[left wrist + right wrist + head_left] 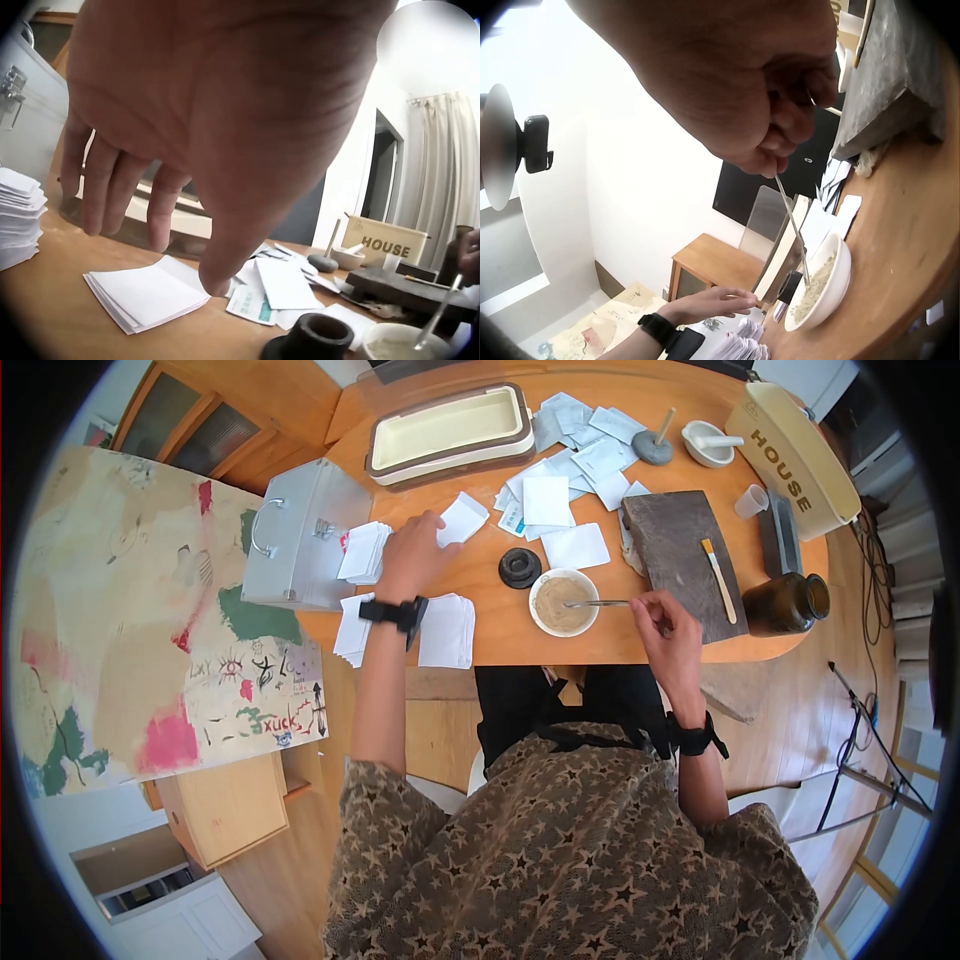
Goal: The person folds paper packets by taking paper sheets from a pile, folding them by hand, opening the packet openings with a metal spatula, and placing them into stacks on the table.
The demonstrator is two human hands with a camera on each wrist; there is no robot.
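My right hand (668, 635) pinches the thin handle of a metal spoon (604, 603). The spoon's far end rests in tan powder (560, 615) inside a small white bowl (838, 289). Over a short stack of white paper packets (150, 294) hangs my left hand (412, 553), its fingers extended and spread, with nothing held. In the left wrist view the fingertips show above and behind that stack. Taller piles of white packets (366, 552) stand to the left, with more packets (446, 632) near the front edge. A dark round lid (519, 567) lies beside the bowl.
A silver case (305, 535) stands at left and a cream tray (450, 426) at the back. Loose packets (598, 460), a mortar (712, 455) and a stone slab (680, 550) with a brush (718, 580) lie right of centre. A brown jar (785, 607) sits near the right edge.
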